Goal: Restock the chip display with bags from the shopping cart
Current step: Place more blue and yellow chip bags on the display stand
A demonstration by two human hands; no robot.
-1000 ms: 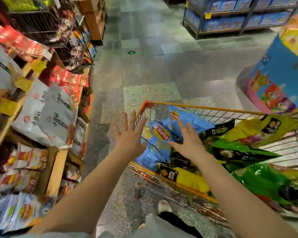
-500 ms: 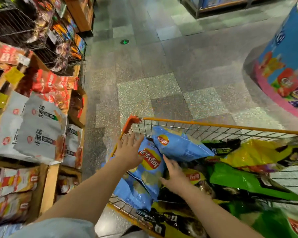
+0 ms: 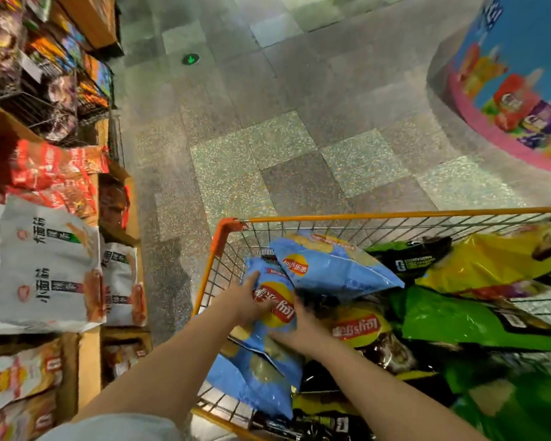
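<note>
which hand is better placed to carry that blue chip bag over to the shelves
Left, probably. The left hand rests on the blue chip bag on the side toward the shelves, which stand to the person's left. The right hand is on its other side.

A shop aisle with a floor (image 3: 299, 160) of speckled stone tiles in grey and pale green, laid as a checkerboard and glinting under overhead light. A small round green floor marker (image 3: 190, 59) is set into the tiles; other places are given from it. Left of the marker and nearer the viewer run wooden shelves (image 3: 88, 361) packed with red snack packets (image 3: 54, 167) and white noodle packets (image 3: 48, 265). Wire baskets (image 3: 45, 100) of dark packets sit left of the marker. Far right of it curves a blue display stand (image 3: 519, 74) with a pink base.
</note>
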